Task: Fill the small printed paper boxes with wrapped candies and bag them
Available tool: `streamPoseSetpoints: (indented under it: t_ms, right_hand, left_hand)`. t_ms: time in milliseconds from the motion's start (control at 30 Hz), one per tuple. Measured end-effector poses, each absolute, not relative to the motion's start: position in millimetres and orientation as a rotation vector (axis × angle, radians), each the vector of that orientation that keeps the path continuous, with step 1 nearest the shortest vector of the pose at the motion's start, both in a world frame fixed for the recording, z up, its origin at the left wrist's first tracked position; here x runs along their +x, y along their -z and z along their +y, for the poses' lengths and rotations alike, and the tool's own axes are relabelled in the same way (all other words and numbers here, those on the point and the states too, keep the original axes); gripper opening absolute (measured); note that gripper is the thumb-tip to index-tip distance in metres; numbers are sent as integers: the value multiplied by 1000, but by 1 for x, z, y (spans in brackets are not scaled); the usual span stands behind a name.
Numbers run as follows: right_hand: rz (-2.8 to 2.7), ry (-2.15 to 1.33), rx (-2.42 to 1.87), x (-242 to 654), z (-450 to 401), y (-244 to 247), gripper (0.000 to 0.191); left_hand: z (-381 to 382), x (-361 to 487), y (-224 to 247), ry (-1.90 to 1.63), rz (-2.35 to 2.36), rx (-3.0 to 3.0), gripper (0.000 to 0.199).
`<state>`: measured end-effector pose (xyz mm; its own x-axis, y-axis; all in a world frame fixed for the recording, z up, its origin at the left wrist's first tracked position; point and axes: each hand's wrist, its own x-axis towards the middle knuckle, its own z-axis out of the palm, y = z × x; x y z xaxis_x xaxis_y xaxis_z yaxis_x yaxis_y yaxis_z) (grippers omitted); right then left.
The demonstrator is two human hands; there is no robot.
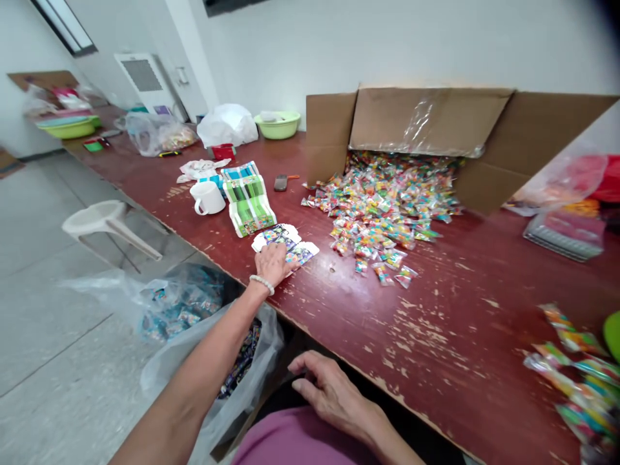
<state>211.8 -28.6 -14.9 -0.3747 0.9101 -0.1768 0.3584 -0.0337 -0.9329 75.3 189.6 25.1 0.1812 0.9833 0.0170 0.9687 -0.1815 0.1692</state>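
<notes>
My left hand [272,263] reaches over the table and rests on flat printed cartons [303,253] in purple and white, its fingers bent down and its thumb held apart. Just beyond lie green printed carton sheets [248,201], with a white mug [207,197] to their left. My right hand [329,391] hovers by my lap, below the table edge, with nothing in it and thumb and fingers apart. Wrapped candies [382,200] spill in a large heap from a cardboard box [429,119] lying on its side.
The long red table [436,361] has worn paint. Plastic bags of small packets [184,310] stand below its front edge, near a white stool [109,223]. At the back sit a green basin [278,126] and a white bag [227,124]. More candy strips [581,381] lie at right.
</notes>
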Motion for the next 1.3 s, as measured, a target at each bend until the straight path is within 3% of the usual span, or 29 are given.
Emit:
streamPoseSetpoints:
  t_ms: [233,400,500,600,900,1300]
  right_hand:
    - [-1690,-1409,-1302,216,-35,13,20]
    - [-1277,-1460,-1191,228,-30,2,15]
    - [-886,-1363,-1196,238,-18,-5,31]
    - [-650,-1162,-1202,249,-3,-11,45]
    - [-704,-1176,-1051,261,-4,-19,33]
    - [-662,-1332,-1137,268,-29,-15,42]
  left_hand:
    - [184,77,-25,-419,1812,2028,33]
    - [157,78,-29,-620,1499,1763,32]
    - [125,82,-32,-685,1320,1614,36]
    - [89,89,-37,-693,1200,1483,37]
    - [25,105,-33,-416,653,641,35]
    - [9,122,-27,-441,734,961,36]
